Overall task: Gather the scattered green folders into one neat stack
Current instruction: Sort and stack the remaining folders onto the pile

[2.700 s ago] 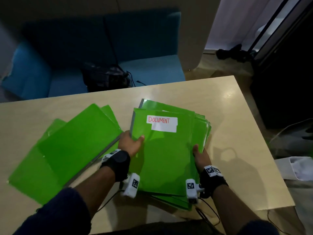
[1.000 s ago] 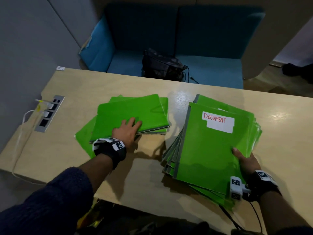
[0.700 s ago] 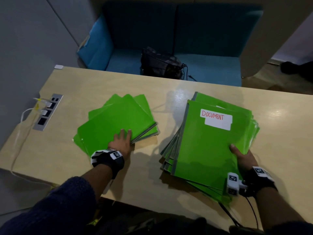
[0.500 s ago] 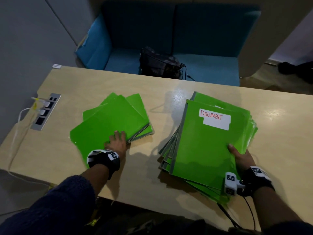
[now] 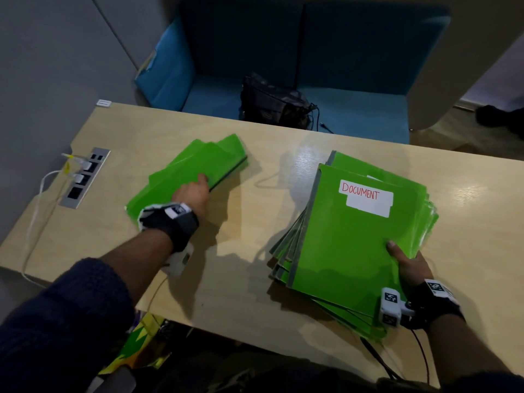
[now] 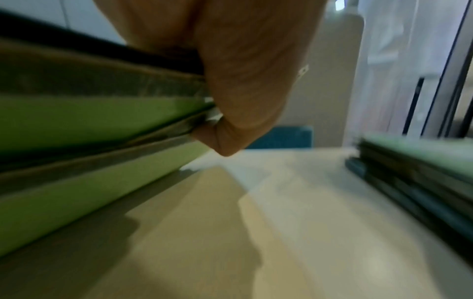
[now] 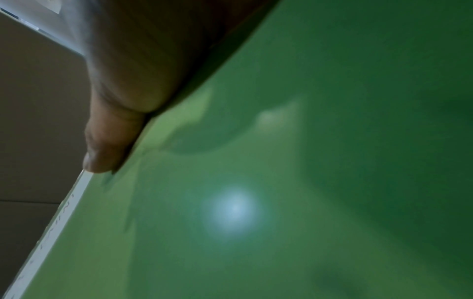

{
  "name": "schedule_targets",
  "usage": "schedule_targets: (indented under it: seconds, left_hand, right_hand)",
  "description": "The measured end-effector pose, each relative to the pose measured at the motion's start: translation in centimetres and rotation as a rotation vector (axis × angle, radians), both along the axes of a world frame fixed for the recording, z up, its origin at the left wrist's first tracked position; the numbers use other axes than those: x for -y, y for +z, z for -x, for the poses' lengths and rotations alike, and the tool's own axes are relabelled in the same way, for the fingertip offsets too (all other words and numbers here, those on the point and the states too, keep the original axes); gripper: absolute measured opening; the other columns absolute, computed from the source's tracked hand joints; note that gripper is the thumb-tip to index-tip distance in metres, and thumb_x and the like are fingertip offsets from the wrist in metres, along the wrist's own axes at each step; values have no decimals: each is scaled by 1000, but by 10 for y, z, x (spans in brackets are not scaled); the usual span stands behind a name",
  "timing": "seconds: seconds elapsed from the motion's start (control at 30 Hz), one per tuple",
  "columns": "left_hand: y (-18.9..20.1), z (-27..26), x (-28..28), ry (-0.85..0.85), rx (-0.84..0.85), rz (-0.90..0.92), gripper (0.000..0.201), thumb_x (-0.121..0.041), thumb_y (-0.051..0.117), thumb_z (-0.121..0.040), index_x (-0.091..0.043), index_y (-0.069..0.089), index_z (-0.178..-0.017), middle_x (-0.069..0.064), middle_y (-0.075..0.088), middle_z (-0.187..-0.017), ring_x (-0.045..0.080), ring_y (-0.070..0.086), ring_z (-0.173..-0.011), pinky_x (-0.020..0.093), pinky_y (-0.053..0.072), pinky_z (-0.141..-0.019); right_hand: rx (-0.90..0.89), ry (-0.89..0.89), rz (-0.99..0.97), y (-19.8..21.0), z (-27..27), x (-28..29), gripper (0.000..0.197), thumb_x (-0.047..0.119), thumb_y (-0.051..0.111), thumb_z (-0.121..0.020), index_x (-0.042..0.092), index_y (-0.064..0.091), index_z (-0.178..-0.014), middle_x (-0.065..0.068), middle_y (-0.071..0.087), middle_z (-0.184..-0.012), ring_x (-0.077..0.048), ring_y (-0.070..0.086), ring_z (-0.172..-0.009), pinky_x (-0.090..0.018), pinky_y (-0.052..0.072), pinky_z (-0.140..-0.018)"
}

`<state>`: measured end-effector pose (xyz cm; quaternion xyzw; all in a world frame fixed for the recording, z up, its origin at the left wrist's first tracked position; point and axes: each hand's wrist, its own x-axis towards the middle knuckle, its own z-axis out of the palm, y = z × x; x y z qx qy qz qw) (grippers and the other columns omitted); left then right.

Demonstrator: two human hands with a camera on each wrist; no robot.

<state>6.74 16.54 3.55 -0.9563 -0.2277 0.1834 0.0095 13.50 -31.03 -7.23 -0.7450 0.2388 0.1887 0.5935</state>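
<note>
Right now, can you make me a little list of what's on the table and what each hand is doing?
table: light wood table
big pile: green folders, fanned unevenly, on the right
top label: white sticker reading DOCUMENT
small pile: a few green folders, on the left, apart from the big pile
left hand: left hand grips the small pile's edge
right hand: right hand holds the big pile, thumb on top
sockets: power strip set in the left side

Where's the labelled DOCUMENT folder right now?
In the head view the DOCUMENT folder tops the big stack on the table's right side, its near right edge held by the right hand.
</note>
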Motion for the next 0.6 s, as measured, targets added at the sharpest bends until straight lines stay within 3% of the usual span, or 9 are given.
schedule_targets:
  seconds: [0.07,0.1,0.13,0.27,0.33,0.37,0.43,0.53,0.6]
  left_hand:
    - [39,-22,7,-4,111,-8,50,-3,54,-84,-5,38,-131,22,65,-106,43,63,-98,45,50,-75]
    - [57,-32,10,-5,176,-8,49,-4,56,-83,-6,40,-129,24,64,-107,44,62,-98,45,49,-76]
    - [77,-42,13,-9,233,7,49,-5,58,-82,-6,42,-128,25,62,-108,45,60,-98,45,48,-75]
    - [139,-71,25,-15,426,137,42,-10,63,-74,-9,49,-113,27,60,-109,46,57,-101,45,47,-79]
    - [162,-78,35,-7,524,253,39,-13,65,-74,-11,54,-111,19,64,-110,39,59,-102,39,49,-81]
    - [171,-80,40,-15,576,321,39,-13,67,-74,-12,56,-112,14,65,-109,33,60,-99,34,47,-79]
    - [188,-82,52,-57,681,438,38,-13,69,-74,-14,61,-111,2,67,-103,20,61,-90,26,44,-75]
    - [203,-87,64,-46,816,713,36,-7,70,-71,-19,65,-105,-10,69,-90,0,65,-74,27,57,-73]
    - [198,-95,66,-3,863,854,35,-7,73,-69,-14,66,-102,-9,71,-89,-3,68,-74,26,60,-73]
  right_hand:
    - [2,19,-1,-3,0,2,79,63,77,-67,18,60,-129,-12,70,-116,-31,69,-95,-46,58,-84]
    - [-5,17,-1,-3,0,2,83,65,79,-63,19,60,-130,-13,70,-117,-33,68,-99,-52,54,-90]
    - [-3,10,1,-1,0,2,78,60,78,-67,18,59,-130,-15,69,-118,-34,68,-100,-54,53,-91]
    - [-19,4,-8,11,2,-1,57,37,72,-86,10,56,-133,-18,66,-120,-28,65,-89,-33,50,-76]
    - [11,17,-29,21,6,-7,58,40,73,-84,10,56,-131,-14,66,-115,-19,63,-79,-24,46,-63]
    - [17,28,-44,21,5,-8,70,51,77,-75,12,57,-130,-12,67,-113,-15,64,-80,-23,47,-61]
    - [28,40,-35,21,8,-7,96,71,79,-52,18,58,-129,-7,70,-112,-20,68,-89,-26,52,-67]
    - [15,40,-39,21,10,-5,95,68,77,-54,18,55,-133,-8,69,-115,-28,67,-97,-38,55,-79]
    - [3,21,-33,20,8,-6,92,66,78,-58,17,55,-134,-9,69,-118,-31,67,-100,-46,55,-86]
